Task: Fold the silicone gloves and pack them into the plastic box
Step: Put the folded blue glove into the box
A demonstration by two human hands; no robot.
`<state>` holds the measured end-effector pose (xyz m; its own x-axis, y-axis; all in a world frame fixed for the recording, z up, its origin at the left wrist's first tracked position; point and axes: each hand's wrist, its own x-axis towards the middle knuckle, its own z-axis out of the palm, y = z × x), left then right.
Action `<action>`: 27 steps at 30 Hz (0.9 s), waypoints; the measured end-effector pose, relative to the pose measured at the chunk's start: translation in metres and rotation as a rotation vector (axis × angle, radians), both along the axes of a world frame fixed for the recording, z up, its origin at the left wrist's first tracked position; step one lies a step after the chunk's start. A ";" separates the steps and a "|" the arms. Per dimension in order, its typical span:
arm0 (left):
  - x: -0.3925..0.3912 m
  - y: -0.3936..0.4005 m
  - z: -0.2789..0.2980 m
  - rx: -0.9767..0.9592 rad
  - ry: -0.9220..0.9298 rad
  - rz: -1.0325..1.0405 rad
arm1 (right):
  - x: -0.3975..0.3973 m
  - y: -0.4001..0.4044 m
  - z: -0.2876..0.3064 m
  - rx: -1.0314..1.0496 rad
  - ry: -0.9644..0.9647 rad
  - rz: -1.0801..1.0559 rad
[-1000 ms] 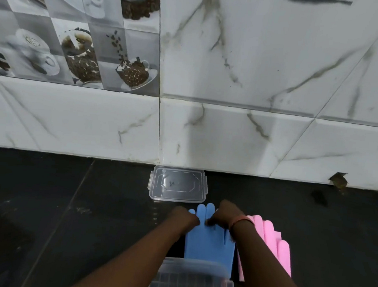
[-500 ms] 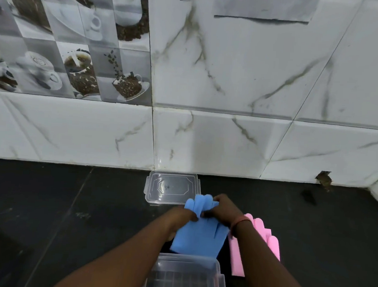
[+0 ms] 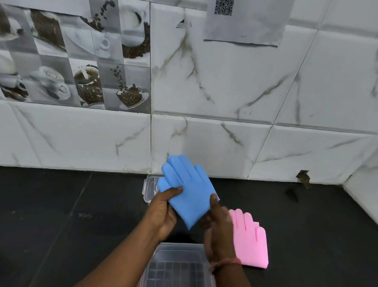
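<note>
A blue silicone glove [image 3: 188,188] is held up above the black counter, fingers pointing up and to the left. My left hand [image 3: 163,211] grips its left edge and my right hand [image 3: 217,225] grips its lower right edge. A pink silicone glove [image 3: 251,239] lies flat on the counter just right of my right wrist. The clear plastic box [image 3: 173,275] stands open at the near edge, between my forearms. Its clear lid [image 3: 149,187] lies near the wall, mostly hidden behind the blue glove.
The black counter [image 3: 42,211] ends at a marble-tiled wall [image 3: 206,144] at the back and another wall at the far right. A paper sheet with a QR code [image 3: 225,3] hangs on the wall. A chipped spot [image 3: 303,176] marks the wall's base.
The blue glove lay flat on the counter under both hands; now both hands have lifted it off the counter and hold it up in front of the wall. The camera tilted upward.
</note>
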<state>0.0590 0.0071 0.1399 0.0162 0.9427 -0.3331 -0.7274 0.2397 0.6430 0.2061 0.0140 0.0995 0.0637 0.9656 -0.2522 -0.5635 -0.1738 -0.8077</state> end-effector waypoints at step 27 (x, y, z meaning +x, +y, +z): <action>-0.026 -0.127 -0.040 -0.458 0.279 -0.302 | 0.025 -0.095 -0.003 -0.246 -0.741 0.436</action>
<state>0.0328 -0.1200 0.1002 0.1143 0.6700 -0.7335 -0.4031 0.7061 0.5822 0.2308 -0.0814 0.0967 -0.0676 0.8663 -0.4949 0.2451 -0.4665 -0.8499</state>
